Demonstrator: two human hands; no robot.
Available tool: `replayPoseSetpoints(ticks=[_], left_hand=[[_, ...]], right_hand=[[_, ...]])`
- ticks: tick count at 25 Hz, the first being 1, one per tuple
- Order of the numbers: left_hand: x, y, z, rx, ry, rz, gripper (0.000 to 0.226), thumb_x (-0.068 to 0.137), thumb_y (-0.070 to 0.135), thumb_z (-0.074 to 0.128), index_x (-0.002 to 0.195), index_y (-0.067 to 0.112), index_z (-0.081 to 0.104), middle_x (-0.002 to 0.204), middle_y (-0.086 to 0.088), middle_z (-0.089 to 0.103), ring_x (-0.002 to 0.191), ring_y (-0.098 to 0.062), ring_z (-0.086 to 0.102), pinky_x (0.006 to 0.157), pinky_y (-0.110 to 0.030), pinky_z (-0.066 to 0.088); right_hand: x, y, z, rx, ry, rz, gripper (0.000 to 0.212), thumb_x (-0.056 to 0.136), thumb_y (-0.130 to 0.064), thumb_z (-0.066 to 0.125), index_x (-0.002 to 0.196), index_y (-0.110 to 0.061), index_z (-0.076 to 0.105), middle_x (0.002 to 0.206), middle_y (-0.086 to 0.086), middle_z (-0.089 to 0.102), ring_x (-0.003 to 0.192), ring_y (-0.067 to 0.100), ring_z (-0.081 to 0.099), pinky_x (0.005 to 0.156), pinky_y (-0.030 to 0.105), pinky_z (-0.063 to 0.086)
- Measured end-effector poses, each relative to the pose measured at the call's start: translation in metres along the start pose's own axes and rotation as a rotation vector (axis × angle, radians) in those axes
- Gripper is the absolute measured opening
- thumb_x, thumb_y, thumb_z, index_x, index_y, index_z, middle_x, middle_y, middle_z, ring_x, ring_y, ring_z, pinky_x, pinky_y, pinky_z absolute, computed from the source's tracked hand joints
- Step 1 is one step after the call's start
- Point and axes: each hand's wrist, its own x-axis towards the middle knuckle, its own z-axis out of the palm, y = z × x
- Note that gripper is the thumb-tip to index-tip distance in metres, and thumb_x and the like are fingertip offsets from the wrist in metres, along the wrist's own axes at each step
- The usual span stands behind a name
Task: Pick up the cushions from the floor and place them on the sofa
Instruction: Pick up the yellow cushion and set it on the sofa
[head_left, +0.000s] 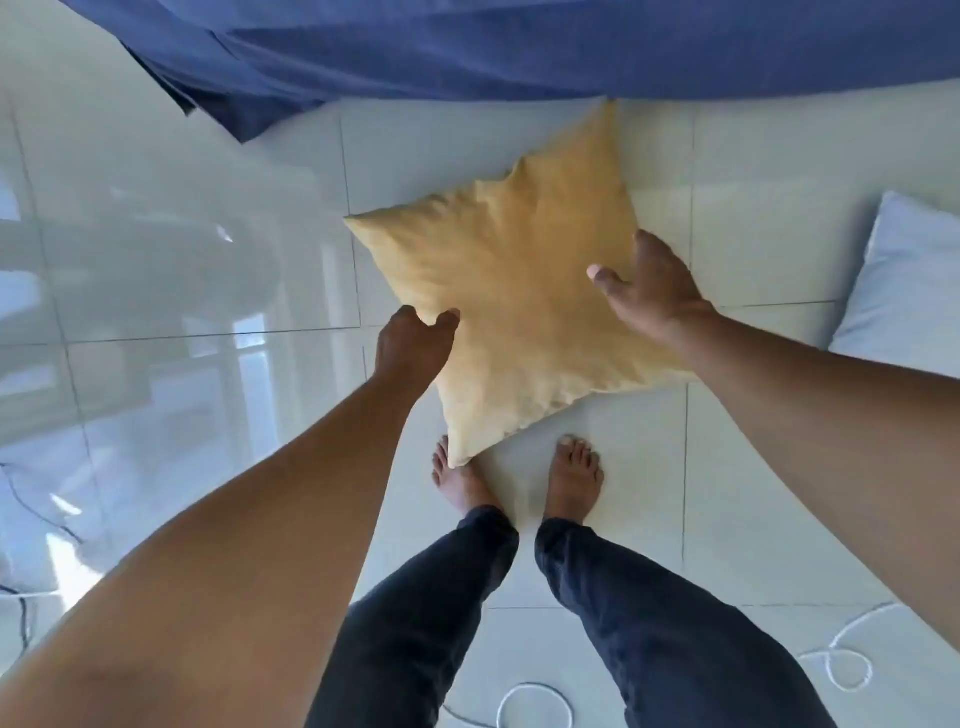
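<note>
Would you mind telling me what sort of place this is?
Probably a home living room: glossy pale floor tiles, a sofa draped in blue fabric, and loose cushions, one yellow and one white.

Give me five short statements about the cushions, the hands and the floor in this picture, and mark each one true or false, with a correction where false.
1. Both hands are on the yellow cushion. True: the left hand grips its left edge and the right hand its right edge.
2. The yellow cushion already lies on the blue cover. False: it is held in front of it, above the tiled floor.
3. A white cushion lies on the floor at the right. True.
4. The person wears shoes. False: both feet are bare.
5. The right hand holds the white cushion. False: it holds the yellow one.
</note>
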Motion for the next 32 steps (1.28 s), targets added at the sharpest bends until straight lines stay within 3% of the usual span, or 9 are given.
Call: replayPoseSetpoints(ticks=[5, 7, 9, 12, 15, 20, 26, 28, 32], left_hand=[[0.084, -0.042, 0.037, -0.269, -0.019, -0.234, 0.064, 0.090, 0.060, 0.068, 0.125, 0.006, 0.065, 0.122, -0.008, 0.067, 0.112, -0.032, 0.062, 0.087, -0.033, 0.045], [0.103, -0.049, 0.046, -0.501, -0.080, -0.313, 0.054, 0.090, 0.054, 0.070, 0.127, 0.015, 0.065, 0.128, -0.002, 0.067, 0.114, -0.027, 0.062, 0.097, -0.035, 0.047], [0.110, -0.046, 0.053, -0.714, -0.158, -0.312, 0.029, 0.093, 0.043, 0.066, 0.111, 0.022, 0.072, 0.125, -0.001, 0.076, 0.115, -0.024, 0.069, 0.104, -0.037, 0.051], [0.103, -0.039, 0.060, -0.842, -0.221, -0.286, 0.025, 0.097, 0.037, 0.057, 0.097, 0.022, 0.076, 0.089, 0.006, 0.084, 0.099, -0.020, 0.077, 0.092, -0.035, 0.060], [0.068, -0.029, 0.041, -0.870, -0.226, -0.239, 0.033, 0.102, 0.036, 0.048, 0.106, 0.020, 0.076, 0.086, 0.007, 0.085, 0.082, -0.011, 0.081, 0.071, -0.027, 0.062], [-0.021, -0.025, -0.023, -0.801, -0.173, -0.219, 0.038, 0.099, 0.043, 0.054, 0.118, 0.020, 0.078, 0.108, 0.002, 0.084, 0.106, -0.018, 0.077, 0.095, -0.034, 0.058], [-0.151, -0.007, -0.116, -0.732, -0.184, -0.158, 0.036, 0.091, 0.042, 0.055, 0.088, 0.024, 0.086, 0.103, 0.001, 0.084, 0.099, -0.020, 0.080, 0.086, -0.036, 0.060], [-0.194, 0.007, -0.148, -0.708, -0.157, -0.139, 0.035, 0.085, 0.041, 0.056, 0.091, 0.018, 0.083, 0.100, -0.002, 0.084, 0.096, -0.023, 0.078, 0.094, -0.042, 0.059], [-0.265, 0.044, -0.209, -0.692, -0.094, -0.038, 0.040, 0.083, 0.041, 0.055, 0.099, 0.015, 0.082, 0.105, -0.009, 0.084, 0.095, -0.026, 0.077, 0.091, -0.043, 0.058]], right_hand=[[0.082, 0.034, 0.048, 0.224, 0.097, 0.250, 0.091, 0.077, -0.084, 0.055, 0.134, -0.014, 0.055, 0.131, 0.004, 0.062, 0.121, 0.031, 0.060, 0.087, 0.035, 0.041], [0.097, 0.042, 0.057, 0.373, 0.073, 0.287, 0.109, 0.058, -0.094, 0.062, 0.136, -0.018, 0.057, 0.125, -0.004, 0.060, 0.111, 0.025, 0.059, 0.089, 0.035, 0.045], [0.101, 0.044, 0.057, 0.481, 0.019, 0.331, 0.125, 0.043, -0.095, 0.071, 0.141, -0.018, 0.056, 0.132, -0.005, 0.063, 0.114, 0.022, 0.061, 0.097, 0.037, 0.049], [0.097, 0.047, 0.055, 0.617, -0.046, 0.308, 0.119, 0.038, -0.084, 0.085, 0.134, -0.016, 0.065, 0.125, -0.003, 0.072, 0.109, 0.018, 0.070, 0.101, 0.037, 0.054], [0.061, 0.039, 0.037, 0.721, -0.049, 0.267, 0.102, 0.047, -0.073, 0.091, 0.129, -0.016, 0.070, 0.118, -0.004, 0.077, 0.104, 0.015, 0.074, 0.101, 0.037, 0.056], [-0.033, 0.009, -0.009, 0.800, -0.078, 0.220, 0.092, 0.048, -0.072, 0.090, 0.122, -0.021, 0.073, 0.112, -0.007, 0.079, 0.103, 0.014, 0.075, 0.098, 0.036, 0.057], [-0.158, -0.027, -0.097, 0.904, -0.154, 0.161, 0.082, 0.043, -0.074, 0.091, 0.105, -0.022, 0.077, 0.097, -0.016, 0.083, 0.088, 0.003, 0.078, 0.083, 0.028, 0.057], [-0.197, -0.039, -0.130, 0.939, -0.163, 0.120, 0.079, 0.044, -0.073, 0.091, 0.103, -0.022, 0.076, 0.095, -0.016, 0.083, 0.085, 0.003, 0.079, 0.077, 0.026, 0.056], [-0.259, -0.072, -0.197, 0.973, -0.178, 0.012, 0.081, 0.045, -0.071, 0.093, 0.107, -0.022, 0.076, 0.098, -0.012, 0.083, 0.087, 0.007, 0.079, 0.076, 0.027, 0.057]])
